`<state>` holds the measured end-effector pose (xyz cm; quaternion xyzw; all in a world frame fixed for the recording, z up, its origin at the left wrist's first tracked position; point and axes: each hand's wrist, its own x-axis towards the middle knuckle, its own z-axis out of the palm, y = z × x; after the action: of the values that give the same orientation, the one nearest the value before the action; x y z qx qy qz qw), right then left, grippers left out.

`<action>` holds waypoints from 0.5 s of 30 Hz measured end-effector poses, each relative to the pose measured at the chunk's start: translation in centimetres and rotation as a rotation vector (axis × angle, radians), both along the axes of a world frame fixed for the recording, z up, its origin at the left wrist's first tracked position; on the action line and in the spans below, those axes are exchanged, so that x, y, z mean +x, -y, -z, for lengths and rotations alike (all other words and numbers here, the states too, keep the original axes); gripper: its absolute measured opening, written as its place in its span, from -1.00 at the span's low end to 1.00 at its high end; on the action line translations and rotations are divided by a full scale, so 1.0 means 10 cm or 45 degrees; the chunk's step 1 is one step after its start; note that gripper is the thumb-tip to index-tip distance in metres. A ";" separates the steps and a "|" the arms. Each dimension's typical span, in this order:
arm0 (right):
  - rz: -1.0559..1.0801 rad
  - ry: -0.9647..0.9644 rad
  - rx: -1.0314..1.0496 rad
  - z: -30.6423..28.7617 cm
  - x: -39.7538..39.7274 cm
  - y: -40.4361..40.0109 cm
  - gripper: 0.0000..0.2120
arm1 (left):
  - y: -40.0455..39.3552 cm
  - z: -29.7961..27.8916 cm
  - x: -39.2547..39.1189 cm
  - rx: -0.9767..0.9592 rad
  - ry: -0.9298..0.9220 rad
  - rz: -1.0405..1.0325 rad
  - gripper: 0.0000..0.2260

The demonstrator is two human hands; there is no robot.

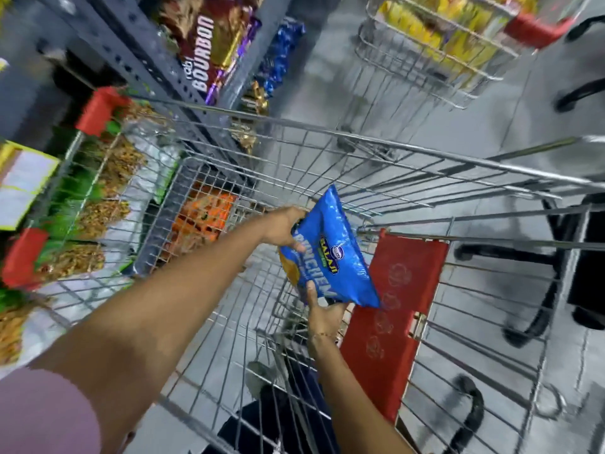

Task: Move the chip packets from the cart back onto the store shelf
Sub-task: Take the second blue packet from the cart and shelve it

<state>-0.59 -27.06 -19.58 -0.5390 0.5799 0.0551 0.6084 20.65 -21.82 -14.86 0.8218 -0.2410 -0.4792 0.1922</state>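
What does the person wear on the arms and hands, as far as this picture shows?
The left arm is bare up to a short, dull pink sleeve at the picture's lower left corner. The right arm shows no sleeve in view. A thin, gold-looking bracelet sits at the right wrist. Both hands, left hand and right hand, are without gloves; rings cannot be made out.

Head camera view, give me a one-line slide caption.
Both hands, left and right, hold a blue chip packet over the wire cart.
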 end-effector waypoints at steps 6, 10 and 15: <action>-0.210 0.192 -0.116 -0.39 0.15 -0.01 -0.51 | -0.62 -0.42 -0.09 -0.043 0.102 -0.209 -0.63; -0.375 0.419 -0.163 -0.86 0.37 -0.09 -0.41 | -1.10 -0.90 -0.19 -0.181 0.164 -0.524 -0.75; -0.656 0.831 -0.206 -1.68 0.86 -0.22 -0.45 | -1.72 -1.71 -0.26 -0.350 0.413 -0.868 -0.60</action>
<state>8.00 -24.89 -2.74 -0.7015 0.2055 -0.0138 0.6822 18.08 -4.58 2.22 0.8863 -0.0435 -0.2152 0.4079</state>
